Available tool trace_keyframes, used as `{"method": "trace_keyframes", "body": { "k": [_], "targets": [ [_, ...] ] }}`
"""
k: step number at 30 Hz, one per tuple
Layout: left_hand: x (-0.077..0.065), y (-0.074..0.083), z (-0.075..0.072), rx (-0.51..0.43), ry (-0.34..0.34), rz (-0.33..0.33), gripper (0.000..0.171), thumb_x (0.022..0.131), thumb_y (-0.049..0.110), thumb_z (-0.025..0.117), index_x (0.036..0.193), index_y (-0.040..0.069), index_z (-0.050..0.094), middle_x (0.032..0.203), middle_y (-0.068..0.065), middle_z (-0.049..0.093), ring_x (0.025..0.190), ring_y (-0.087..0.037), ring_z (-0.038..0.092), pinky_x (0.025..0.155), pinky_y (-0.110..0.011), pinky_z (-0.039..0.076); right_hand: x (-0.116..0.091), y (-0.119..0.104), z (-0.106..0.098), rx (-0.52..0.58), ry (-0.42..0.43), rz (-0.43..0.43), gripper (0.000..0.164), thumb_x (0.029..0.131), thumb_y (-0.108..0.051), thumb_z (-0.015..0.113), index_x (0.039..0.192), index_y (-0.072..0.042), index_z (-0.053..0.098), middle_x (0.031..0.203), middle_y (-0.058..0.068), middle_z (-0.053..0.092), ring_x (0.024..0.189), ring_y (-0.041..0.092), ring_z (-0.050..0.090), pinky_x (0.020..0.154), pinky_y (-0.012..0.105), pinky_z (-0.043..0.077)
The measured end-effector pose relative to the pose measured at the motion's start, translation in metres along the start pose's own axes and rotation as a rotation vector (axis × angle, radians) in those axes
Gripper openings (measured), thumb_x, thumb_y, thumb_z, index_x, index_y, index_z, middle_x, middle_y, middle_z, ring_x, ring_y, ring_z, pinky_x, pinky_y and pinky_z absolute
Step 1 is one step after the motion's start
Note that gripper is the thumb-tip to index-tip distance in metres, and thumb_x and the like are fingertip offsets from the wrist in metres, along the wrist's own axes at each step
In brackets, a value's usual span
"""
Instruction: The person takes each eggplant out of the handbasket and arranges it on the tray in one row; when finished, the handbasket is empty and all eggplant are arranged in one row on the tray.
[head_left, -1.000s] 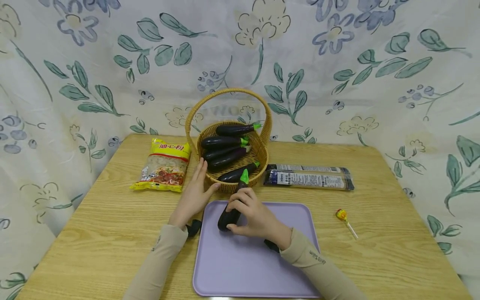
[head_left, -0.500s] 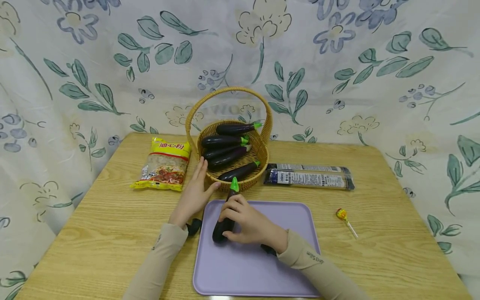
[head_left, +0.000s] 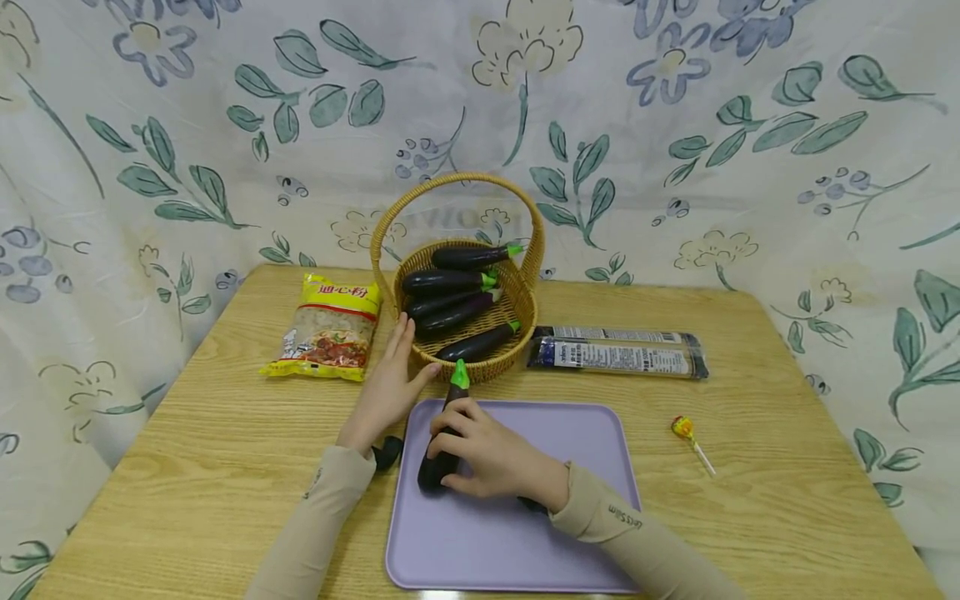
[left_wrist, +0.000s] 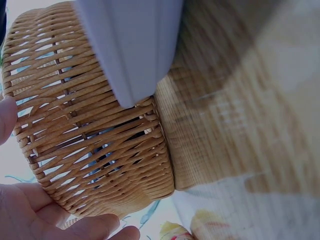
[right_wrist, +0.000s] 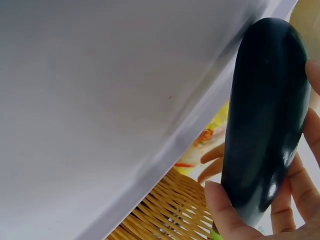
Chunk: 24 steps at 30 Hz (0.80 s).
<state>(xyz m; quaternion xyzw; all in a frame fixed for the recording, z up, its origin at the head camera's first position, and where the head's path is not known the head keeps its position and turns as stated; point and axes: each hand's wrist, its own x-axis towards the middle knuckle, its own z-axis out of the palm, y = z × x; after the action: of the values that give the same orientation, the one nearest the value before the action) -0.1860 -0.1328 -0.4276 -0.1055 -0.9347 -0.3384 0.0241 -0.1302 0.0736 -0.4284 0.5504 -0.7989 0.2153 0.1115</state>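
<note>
A person's right hand [head_left: 483,450] grips a dark eggplant [right_wrist: 267,110] at the far left corner of a lilac tray [head_left: 510,542], thumb on one side and fingers curled round the other, as the right wrist view shows. The eggplant's green stem points away from the person, past the tray's far edge and in line with the near rim of a wicker basket [head_left: 497,364]; whether its blunt end touches the tray cannot be told. The left hand [head_left: 385,396], its thumb spread wide from its fingers, rests against the basket's near left side. Inside the basket, under its tall arched handle [head_left: 463,178], lie five other eggplants [head_left: 446,282]. The basket stands near the middle of the far edge of a wood-grain tabletop [head_left: 225,467], with the tray set between it and the near edge. A yellow-topped bag [head_left: 330,329] lies toward the tabletop's far left corner, left of the basket, while long clear-and-dark packages [head_left: 618,358] lie just right of the basket. A lollipop [head_left: 682,427] with a white stick lies between the tray and the tabletop's right edge, and a floral cloth [head_left: 465,83] hangs behind the far edge
</note>
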Motion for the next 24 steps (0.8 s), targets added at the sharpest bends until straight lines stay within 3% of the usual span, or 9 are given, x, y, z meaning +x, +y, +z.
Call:
{"method": "trace_keyframes", "body": {
  "k": [12, 24],
  "targets": [
    [0.0, -0.001, 0.0, -0.008, -0.007, 0.002, 0.085, 0.096, 0.05, 0.052, 0.157, 0.012, 0.007, 0.166, -0.006, -0.001, 0.144, -0.039, 0.028, 0.105, -0.065, 0.035, 0.004, -0.012, 0.001, -0.045, -0.089, -0.024, 0.031, 0.079, -0.033, 0.079, 0.103, -0.022, 0.063, 0.118, -0.001, 0.057, 0.115, 0.019, 0.046, 0.101, 0.03, 0.043],
    [0.0, 0.0, -0.002, -0.021, -0.019, -0.004, 0.087, 0.096, 0.054, 0.051, 0.157, 0.012, 0.005, 0.166, -0.005, -0.003, 0.145, -0.04, 0.025, 0.105, -0.066, 0.034, 0.011, -0.03, 0.002, 0.041, -0.197, -0.038, 0.028, 0.083, -0.033, 0.076, 0.106, -0.022, 0.063, 0.12, -0.001, 0.054, 0.119, 0.016, 0.044, 0.105, 0.025, 0.04]
  ]
}}
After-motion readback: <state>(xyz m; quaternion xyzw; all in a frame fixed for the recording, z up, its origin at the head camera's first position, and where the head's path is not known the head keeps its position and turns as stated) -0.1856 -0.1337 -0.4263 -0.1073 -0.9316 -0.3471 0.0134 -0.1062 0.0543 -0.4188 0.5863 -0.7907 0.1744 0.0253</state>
